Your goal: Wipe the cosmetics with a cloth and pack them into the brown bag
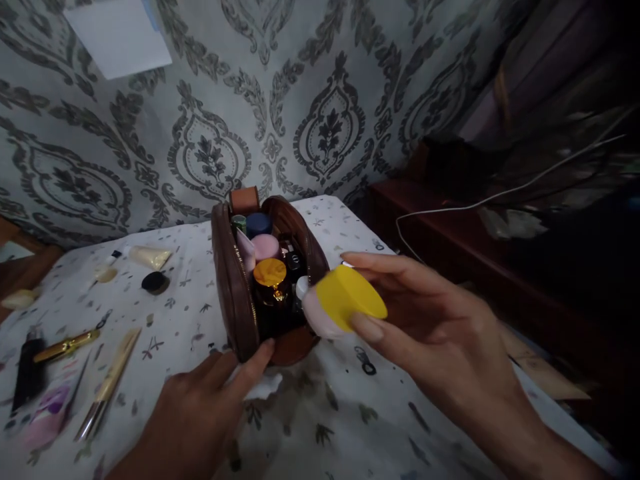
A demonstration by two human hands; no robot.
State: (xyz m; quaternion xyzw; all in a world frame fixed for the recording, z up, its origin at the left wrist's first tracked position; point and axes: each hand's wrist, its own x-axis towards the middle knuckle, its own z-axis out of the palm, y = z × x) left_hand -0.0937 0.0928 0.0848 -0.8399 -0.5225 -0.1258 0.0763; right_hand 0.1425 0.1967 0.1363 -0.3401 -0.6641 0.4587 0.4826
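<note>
A brown zip bag [227, 287] stands unzipped on the cloth-covered table, packed with jars and small bottles. Inside it are an amber jar with a gold lid [271, 277], a pink-lidded jar [265, 247] and a dark blue lid [259, 224]. My left hand [200, 393] grips the bag's near left corner, thumb on its edge. Between the thumb and fingers of my right hand [430, 320] is a whitish jar with a yellow lid [353, 297], tilted beside the bag's right near side.
Left on the table lie a cream tube [150, 256], a black round lid [155, 282], a gold pen-like tube [67, 345], a pink tube [53, 407] and a gold-capped tube [110, 383]. Patterned wall [215, 120] rises behind. A white cable [470, 203] crosses dark red furniture [425, 233] at right.
</note>
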